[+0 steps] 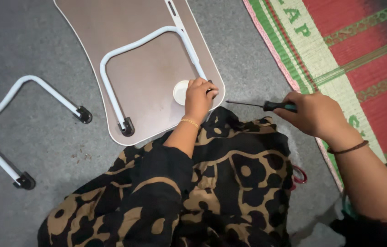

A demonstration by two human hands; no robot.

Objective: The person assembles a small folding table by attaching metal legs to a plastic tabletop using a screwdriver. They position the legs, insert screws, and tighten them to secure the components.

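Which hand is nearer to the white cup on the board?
Left. The left hand rests on the board right beside the white cup, touching its edge. The right hand is off the board, holding a screwdriver.

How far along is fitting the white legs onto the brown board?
One white U-shaped tube leg lies on the upturned brown laptop-table board. The left hand presses that leg's bracket end by the white round cup insert; the right hand grips a dark-handled screwdriver, its tip off the board. The second white leg lies loose on the grey floor.
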